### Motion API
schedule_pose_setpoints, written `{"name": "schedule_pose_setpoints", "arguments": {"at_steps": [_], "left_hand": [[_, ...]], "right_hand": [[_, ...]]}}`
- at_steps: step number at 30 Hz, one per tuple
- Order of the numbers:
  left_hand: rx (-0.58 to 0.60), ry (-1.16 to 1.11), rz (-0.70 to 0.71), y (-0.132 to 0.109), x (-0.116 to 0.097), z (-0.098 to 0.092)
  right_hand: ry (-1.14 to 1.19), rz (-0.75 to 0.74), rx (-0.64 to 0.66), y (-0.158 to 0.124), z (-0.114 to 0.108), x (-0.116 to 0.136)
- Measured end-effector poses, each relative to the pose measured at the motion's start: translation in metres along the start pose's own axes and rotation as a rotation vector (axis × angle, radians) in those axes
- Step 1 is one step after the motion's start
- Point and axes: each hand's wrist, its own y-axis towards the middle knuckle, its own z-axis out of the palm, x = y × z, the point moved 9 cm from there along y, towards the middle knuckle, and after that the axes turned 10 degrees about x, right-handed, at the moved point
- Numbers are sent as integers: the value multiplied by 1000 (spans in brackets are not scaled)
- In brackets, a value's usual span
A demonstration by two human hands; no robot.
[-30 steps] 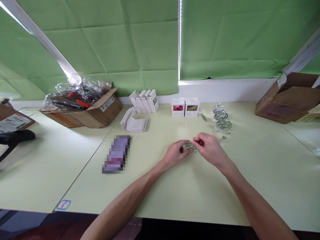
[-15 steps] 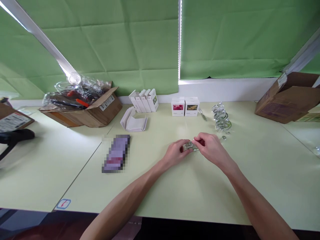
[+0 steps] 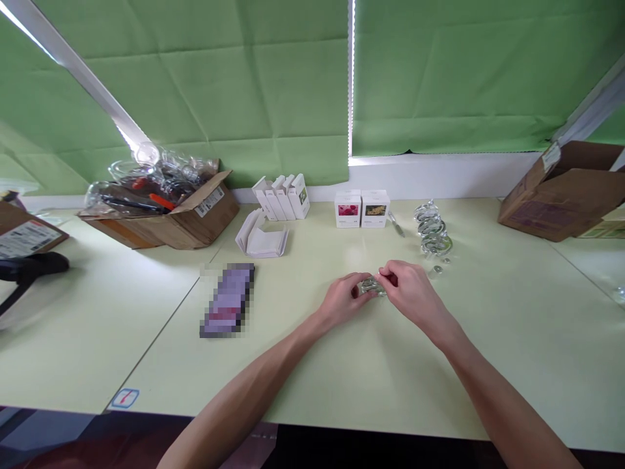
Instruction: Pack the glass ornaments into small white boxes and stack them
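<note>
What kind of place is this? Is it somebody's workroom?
Probably a packing or assembly workroom. The table holds a cardboard box of bagged parts, small white boxes and a heap of shiny parts, while the left hand and right hand grip a shiny piece.

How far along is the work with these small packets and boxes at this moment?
Looks done: two closed picture boxes stand side by side at the back. In hand: the left hand and right hand both pinch one small shiny packet just above the table. Left: a pile of similar packets, a row of white boxes and an unfolded box, all untouched.
</note>
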Motion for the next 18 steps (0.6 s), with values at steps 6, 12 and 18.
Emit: {"name": "schedule_pose_setpoints", "arguments": {"at_steps": [6,12,18], "left_hand": [[-6,3,9,0,-1,0],[-4,8,3,-1,0,0],[3,-3,-11,-1,2,0]], "right_hand": [[47,-34,77,2,3,-6],[-34,-35,29,0,2,2],[-5,-27,42,1,0,3]]}}
